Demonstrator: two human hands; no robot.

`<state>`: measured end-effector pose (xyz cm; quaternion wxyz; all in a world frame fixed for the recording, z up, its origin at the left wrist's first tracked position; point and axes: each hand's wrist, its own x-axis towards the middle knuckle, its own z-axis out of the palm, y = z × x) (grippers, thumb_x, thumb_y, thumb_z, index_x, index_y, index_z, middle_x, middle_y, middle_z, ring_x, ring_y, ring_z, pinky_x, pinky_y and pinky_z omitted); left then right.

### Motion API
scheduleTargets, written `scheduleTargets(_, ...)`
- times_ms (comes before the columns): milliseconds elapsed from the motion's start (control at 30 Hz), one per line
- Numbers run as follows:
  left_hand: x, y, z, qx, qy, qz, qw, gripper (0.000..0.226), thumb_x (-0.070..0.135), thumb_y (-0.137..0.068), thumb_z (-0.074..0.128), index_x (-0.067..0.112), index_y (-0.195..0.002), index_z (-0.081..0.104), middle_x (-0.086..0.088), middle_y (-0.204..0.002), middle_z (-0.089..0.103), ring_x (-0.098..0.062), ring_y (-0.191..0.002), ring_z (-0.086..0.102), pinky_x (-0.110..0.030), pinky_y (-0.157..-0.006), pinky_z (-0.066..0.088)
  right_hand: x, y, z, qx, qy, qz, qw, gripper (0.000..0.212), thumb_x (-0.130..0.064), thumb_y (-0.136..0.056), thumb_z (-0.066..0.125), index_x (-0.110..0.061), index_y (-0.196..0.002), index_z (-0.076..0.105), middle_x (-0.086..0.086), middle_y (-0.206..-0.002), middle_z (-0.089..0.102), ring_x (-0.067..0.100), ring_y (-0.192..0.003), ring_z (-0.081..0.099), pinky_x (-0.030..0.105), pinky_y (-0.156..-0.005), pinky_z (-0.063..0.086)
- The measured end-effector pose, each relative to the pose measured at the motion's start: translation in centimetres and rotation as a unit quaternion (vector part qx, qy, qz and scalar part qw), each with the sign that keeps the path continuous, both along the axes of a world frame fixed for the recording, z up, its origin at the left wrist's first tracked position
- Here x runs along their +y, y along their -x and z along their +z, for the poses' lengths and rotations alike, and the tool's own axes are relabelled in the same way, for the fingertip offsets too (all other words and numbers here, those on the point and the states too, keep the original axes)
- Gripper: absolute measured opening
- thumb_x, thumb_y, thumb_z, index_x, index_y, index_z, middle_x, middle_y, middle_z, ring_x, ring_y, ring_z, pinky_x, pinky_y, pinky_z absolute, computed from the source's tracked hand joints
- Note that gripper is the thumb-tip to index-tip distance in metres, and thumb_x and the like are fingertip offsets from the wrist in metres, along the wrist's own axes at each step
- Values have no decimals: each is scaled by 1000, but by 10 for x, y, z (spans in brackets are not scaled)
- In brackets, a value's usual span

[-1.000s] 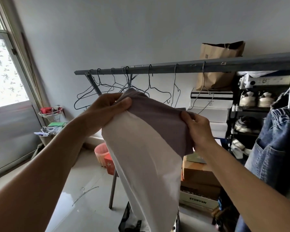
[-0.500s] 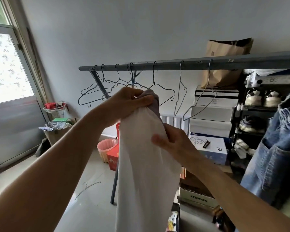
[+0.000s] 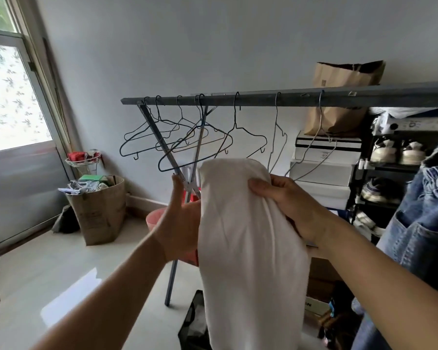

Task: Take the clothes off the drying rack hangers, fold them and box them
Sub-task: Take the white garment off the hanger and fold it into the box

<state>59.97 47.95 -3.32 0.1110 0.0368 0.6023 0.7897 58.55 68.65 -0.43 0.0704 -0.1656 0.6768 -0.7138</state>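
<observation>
A white garment point(image 3: 248, 248) hangs folded lengthwise in front of me, draped down toward the floor. My right hand point(image 3: 286, 203) grips its upper right edge. My left hand point(image 3: 180, 223) lies flat along the garment's left side, thumb up; its fingers are hidden behind the cloth. Behind it the grey drying rack bar point(image 3: 263, 98) carries several bare wire hangers point(image 3: 187, 137). A blue denim garment point(image 3: 422, 223) hangs at the right edge. A dark mesh box point(image 3: 195, 324) sits on the floor below the cloth.
A brown paper bag point(image 3: 339, 97) stands on white boxes point(image 3: 324, 160) behind the rack. Black shoe shelves point(image 3: 390, 168) fill the right. A cardboard bin point(image 3: 99, 210) of clutter and a pink basket point(image 3: 157, 221) sit by the wall. A door with window point(image 3: 13, 122) is left.
The purple part of the garment is folded under and only white shows. My left hand dropped from the top to the cloth's left side; my right hand moved up to its top edge.
</observation>
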Motion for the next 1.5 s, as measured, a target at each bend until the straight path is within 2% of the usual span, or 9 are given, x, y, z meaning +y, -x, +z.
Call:
scheduleTargets(133,2,-8,-6,16,5,-55,998,81,61,-67,70,9,-128,59,-10,-107,72,-23,-93,71,-36,-68,58,0,6,-3,-2,-18,-23,1000,22,-25,-94,59,-9,-106,70,11,-100,75,26,-91,71,36,-82,57)
scheduleTargets(367,10,-9,-9,18,-33,-39,999,27,26,-82,58,11,-92,77,-11,-92,74,-22,-79,73,-33,-65,59,-3,5,-9,-16,-5,-1,1000,24,-23,-94,58,-12,-113,68,10,-105,74,26,-95,71,36,-85,56)
scheduleTargets(633,9,4,-13,80,-33,84,993,68,8,-68,73,29,-129,51,-13,-83,71,-24,-69,68,-32,-55,56,3,20,-26,-7,-113,-194,974,54,-38,-87,69,-14,-132,51,1,-125,57,25,-114,58,44,-101,47)
scheduleTargets(800,6,7,-4,98,0,99,990,50,2,-80,70,24,-125,59,-20,-95,68,-24,-70,66,-35,-58,59,9,5,-21,25,-280,-51,958,102,-66,-54,78,-44,-143,32,6,-130,45,23,-114,54,34,-82,53)
scheduleTargets(933,7,8,4,108,39,75,991,51,-2,-81,68,19,-127,58,-26,-97,63,-30,-73,65,-37,-61,60,0,5,-26,159,-460,-44,872,111,-67,-52,81,-48,-146,24,-9,-152,17,20,-143,20,50,-114,28)
scheduleTargets(1000,8,10,6,115,62,58,990,51,-3,-81,68,17,-127,57,-27,-96,62,-33,-78,63,-38,-65,59,-9,2,-29,180,-440,-15,880,115,-67,-50,82,-48,-146,21,-10,-155,23,16,-142,26,49,-115,28)
scheduleTargets(1100,7,13,9,133,99,39,985,50,-2,-79,71,18,-123,59,-20,-87,65,-29,-76,64,-36,-67,57,-16,-2,-35,147,-380,15,913,84,-51,-61,84,-35,-134,47,-10,-119,63,8,-102,63,35,-90,55)
scheduleTargets(1233,4,20,12,131,149,44,979,49,1,-79,74,19,-122,59,-10,-80,68,-19,-69,65,-31,-64,55,-16,-3,-34,108,-345,28,932,14,-29,-83,74,-21,-92,66,-3,-88,70,7,-74,67,18,-63,53)
scheduleTargets(1500,4,9,3,103,176,142,969,27,26,-97,55,7,-117,58,-9,-97,69,-15,-71,64,-26,-56,50,4,13,-32,-87,-259,-101,957,41,-37,-87,69,-8,-113,55,14,-105,66,29,-93,67,46,-88,56)
